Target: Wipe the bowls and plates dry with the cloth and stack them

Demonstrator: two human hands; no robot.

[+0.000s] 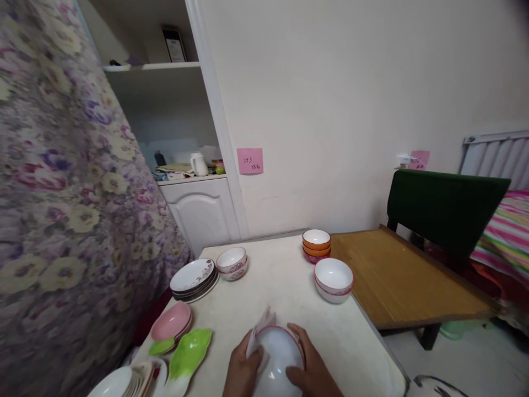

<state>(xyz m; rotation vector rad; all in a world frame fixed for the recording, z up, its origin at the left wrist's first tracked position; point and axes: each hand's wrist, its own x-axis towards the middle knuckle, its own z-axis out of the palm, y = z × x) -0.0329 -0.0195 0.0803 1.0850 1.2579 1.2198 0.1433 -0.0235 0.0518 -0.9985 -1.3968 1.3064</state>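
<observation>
A white bowl with a thin red rim is held between both hands at the bottom of the view, its inside facing me. My left hand is closed round the bowl's left edge and pinches a thin whitish cloth or tissue over the rim there. On the right edge, my right hand grips the bowl with its thumb inside and fingers outside. Further off to the right stand two stacked red-rimmed bowls, with a stack of orange and red bowls behind them.
Along the white table's left side are two patterned bowls, stacked plates, pink dishes, a green leaf-shaped dish and more white plates. A wooden table and a green chair back stand right.
</observation>
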